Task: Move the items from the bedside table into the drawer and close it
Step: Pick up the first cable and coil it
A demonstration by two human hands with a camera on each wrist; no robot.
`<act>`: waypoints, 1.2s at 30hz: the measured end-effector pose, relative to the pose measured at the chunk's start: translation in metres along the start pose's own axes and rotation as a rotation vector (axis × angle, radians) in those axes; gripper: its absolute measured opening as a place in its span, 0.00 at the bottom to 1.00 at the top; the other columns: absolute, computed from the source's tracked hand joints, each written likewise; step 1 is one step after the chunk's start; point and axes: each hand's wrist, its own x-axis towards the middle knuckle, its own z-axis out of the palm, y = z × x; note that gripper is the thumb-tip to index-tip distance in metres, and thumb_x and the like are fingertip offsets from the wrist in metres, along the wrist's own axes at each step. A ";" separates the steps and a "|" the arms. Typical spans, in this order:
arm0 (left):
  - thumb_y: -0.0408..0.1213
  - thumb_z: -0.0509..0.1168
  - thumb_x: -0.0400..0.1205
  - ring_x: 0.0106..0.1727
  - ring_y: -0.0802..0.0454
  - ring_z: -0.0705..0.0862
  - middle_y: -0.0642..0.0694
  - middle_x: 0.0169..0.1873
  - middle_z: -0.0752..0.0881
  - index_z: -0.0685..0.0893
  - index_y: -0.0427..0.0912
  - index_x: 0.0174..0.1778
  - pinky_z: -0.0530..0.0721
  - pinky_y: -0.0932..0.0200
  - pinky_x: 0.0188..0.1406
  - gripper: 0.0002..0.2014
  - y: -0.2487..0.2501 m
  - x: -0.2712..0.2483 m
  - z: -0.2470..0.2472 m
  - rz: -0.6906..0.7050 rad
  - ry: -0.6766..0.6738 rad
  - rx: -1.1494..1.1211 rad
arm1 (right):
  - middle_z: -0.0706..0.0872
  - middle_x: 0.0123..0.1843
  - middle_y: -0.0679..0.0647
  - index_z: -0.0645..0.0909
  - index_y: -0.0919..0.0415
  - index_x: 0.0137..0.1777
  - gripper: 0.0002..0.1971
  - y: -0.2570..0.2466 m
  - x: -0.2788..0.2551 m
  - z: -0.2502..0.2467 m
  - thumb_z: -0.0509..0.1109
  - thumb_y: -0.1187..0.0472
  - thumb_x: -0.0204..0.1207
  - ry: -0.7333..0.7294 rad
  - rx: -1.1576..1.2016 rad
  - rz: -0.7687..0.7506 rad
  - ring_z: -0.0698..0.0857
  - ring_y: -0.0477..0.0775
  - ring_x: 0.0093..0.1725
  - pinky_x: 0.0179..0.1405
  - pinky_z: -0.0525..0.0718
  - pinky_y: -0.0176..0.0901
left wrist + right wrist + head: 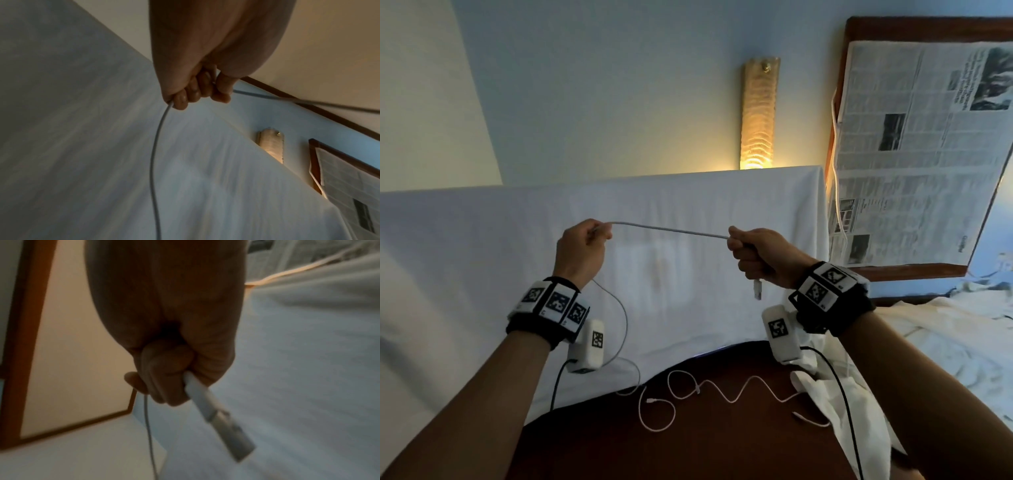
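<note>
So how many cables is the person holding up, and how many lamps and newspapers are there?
Cables held: 1, a grey cable stretched between the left hand and the right hand
Lamps: 1, a lit lamp on the wall
Newspapers: 1, a newspaper
Total: 3

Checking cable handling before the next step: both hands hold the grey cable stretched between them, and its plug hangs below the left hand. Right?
Not quite. Both hands do hold the grey cable stretched between them, but the plug hangs below the right hand, not the left hand. The head view shows it; the right wrist view confirms.
</note>
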 end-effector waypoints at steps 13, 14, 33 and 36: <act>0.28 0.55 0.85 0.16 0.52 0.71 0.46 0.18 0.71 0.76 0.40 0.27 0.71 0.61 0.23 0.19 0.015 -0.105 0.056 -0.445 -0.530 -0.333 | 0.77 0.26 0.51 0.76 0.61 0.41 0.15 -0.032 0.005 0.032 0.55 0.59 0.88 0.076 0.143 -0.291 0.77 0.49 0.23 0.26 0.75 0.36; 0.28 0.52 0.84 0.13 0.55 0.63 0.48 0.16 0.65 0.72 0.42 0.23 0.64 0.67 0.18 0.20 0.033 -0.112 0.055 -0.494 -0.743 -0.363 | 0.81 0.27 0.54 0.76 0.62 0.41 0.15 -0.030 0.005 0.035 0.55 0.60 0.88 0.107 0.029 -0.293 0.83 0.52 0.26 0.28 0.79 0.38; 0.49 0.60 0.86 0.24 0.58 0.66 0.50 0.22 0.69 0.74 0.37 0.31 0.67 0.69 0.27 0.22 0.081 -0.044 0.018 0.288 -0.173 -0.178 | 0.75 0.24 0.49 0.77 0.62 0.43 0.16 -0.019 -0.020 0.073 0.53 0.57 0.88 -0.100 0.191 -0.174 0.75 0.47 0.24 0.31 0.77 0.34; 0.49 0.57 0.87 0.27 0.57 0.67 0.50 0.25 0.70 0.71 0.36 0.33 0.69 0.62 0.31 0.22 0.058 -0.054 0.034 0.216 -0.203 -0.262 | 0.73 0.25 0.47 0.75 0.59 0.41 0.15 -0.023 -0.021 0.070 0.52 0.57 0.88 -0.129 0.377 -0.141 0.73 0.44 0.23 0.28 0.75 0.32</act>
